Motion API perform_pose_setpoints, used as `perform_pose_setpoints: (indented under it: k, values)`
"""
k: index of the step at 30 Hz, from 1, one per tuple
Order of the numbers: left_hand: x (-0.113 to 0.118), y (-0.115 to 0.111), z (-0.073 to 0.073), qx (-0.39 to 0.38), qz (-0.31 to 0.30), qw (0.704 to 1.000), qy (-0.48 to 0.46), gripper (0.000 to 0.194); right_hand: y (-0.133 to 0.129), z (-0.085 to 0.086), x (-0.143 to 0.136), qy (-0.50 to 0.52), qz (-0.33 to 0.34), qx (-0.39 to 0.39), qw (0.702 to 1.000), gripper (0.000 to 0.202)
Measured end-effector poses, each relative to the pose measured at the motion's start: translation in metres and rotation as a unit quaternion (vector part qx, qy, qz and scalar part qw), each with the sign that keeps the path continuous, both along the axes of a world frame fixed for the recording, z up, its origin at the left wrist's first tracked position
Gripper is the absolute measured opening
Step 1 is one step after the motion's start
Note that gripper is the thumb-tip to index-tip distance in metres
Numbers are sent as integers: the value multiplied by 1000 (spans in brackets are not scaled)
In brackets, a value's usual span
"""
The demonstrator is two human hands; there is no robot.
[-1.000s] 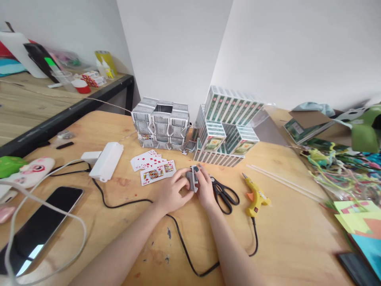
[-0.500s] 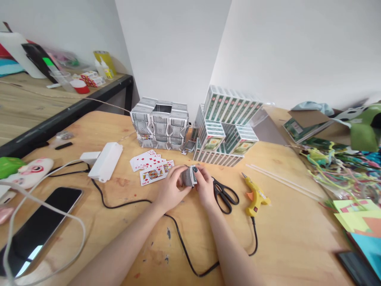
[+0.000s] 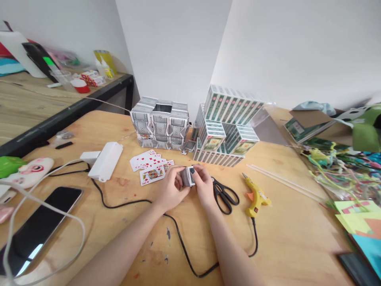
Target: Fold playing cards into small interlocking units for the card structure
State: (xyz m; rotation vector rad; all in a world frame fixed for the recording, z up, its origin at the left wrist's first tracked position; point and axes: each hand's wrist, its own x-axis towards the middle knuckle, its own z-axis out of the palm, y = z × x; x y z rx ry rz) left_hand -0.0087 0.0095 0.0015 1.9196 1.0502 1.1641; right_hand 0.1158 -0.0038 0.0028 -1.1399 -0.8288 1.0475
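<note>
Between my two hands is a small piece made of bent playing cards (image 3: 185,177), grey patterned backs outward with a white edge on its right. My left hand (image 3: 170,190) grips its left side, fingers curled round it. From the right, my right hand (image 3: 203,185) pinches the piece, a dark-nailed finger on its edge. Several loose playing cards (image 3: 151,174) lie face up just left of my left hand. Behind them stands a block-like structure of folded cards (image 3: 160,126) with an opening in its top. Black scissors (image 3: 225,196) rest beside my right hand.
Stacked card boxes (image 3: 218,137) stand at the back. A yellow glue gun (image 3: 256,196) and clear glue sticks (image 3: 282,181) lie on the right. A black cable (image 3: 181,238) crosses under my forearms. On the left are a white power adapter (image 3: 106,162) and a phone (image 3: 44,226).
The held card piece has turned slightly, showing more of its white right edge. My right fingers have shifted a little along it. The things on the table stay in place.
</note>
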Motion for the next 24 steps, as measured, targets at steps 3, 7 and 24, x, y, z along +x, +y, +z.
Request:
perform_pose_setpoints:
  k: [3, 7, 24]
  values:
    - [0, 0, 1, -5, -4, 1000, -2, 50, 0, 0, 0, -4, 0, -1, 1000, 25]
    - [0, 1, 0, -24, -14, 999, -16, 52, 0, -3, 1, -6, -2, 1, 1000, 28]
    - [0, 2, 5, -40, -2, 999, 37, 48, -2, -8, -2, -73, 14, 3, 997, 26]
